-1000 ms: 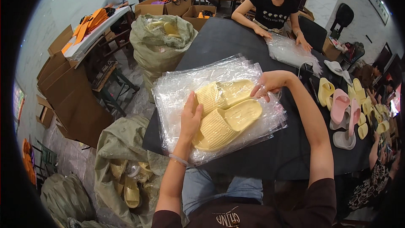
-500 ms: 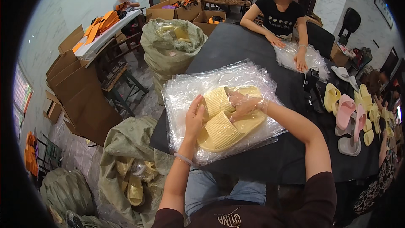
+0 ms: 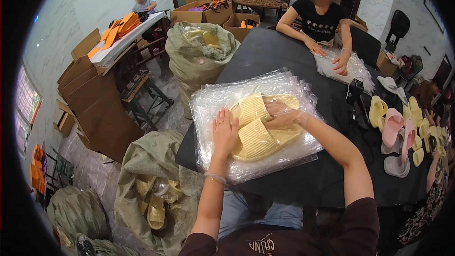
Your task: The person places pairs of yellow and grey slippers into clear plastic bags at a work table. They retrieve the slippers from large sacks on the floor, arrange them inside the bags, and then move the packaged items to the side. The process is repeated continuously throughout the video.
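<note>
A pair of pale yellow ribbed slippers [image 3: 258,138] lies side by side on a thick stack of clear plastic bags [image 3: 214,96], toes toward the left. Clear film appears to wrap the pair. My right hand [image 3: 283,114] reaches in from the heel end and grips the pair, its fingertips hidden at the strap openings. Flat and with fingers stretched, my left hand [image 3: 224,132] rests on the plastic against the slippers' toe end.
A dark table [image 3: 265,52] carries the stack. At its far side a co-worker [image 3: 316,23] handles more clear bags [image 3: 348,68]. Yellow, pink and grey slippers [image 3: 392,127] line the right. Woven sacks [image 3: 201,59] of slippers and folded cardboard [image 3: 92,104] stand left.
My left hand has turned flatter against the toe end. The slippers have slid further into place, sitting lower on the stack. The co-worker's hand lifted slightly off their bags.
</note>
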`<action>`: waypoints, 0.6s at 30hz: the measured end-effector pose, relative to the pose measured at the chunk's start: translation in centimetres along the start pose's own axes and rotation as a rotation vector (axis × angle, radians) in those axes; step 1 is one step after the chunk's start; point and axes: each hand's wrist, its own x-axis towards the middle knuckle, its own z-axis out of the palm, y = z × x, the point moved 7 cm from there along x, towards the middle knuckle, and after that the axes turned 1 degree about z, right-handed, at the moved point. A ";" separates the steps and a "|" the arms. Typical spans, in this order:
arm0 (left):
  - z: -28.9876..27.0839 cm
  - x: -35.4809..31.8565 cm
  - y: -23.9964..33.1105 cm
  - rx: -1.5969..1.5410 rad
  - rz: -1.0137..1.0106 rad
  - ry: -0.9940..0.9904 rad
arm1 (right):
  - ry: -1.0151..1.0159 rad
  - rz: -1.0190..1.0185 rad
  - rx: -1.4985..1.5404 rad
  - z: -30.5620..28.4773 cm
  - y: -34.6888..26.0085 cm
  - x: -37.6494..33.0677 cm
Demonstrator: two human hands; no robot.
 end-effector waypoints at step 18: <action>0.5 0.0 0.4 0.114 -0.022 -0.050 | -0.135 0.330 0.126 -10.3 9.6 -9.4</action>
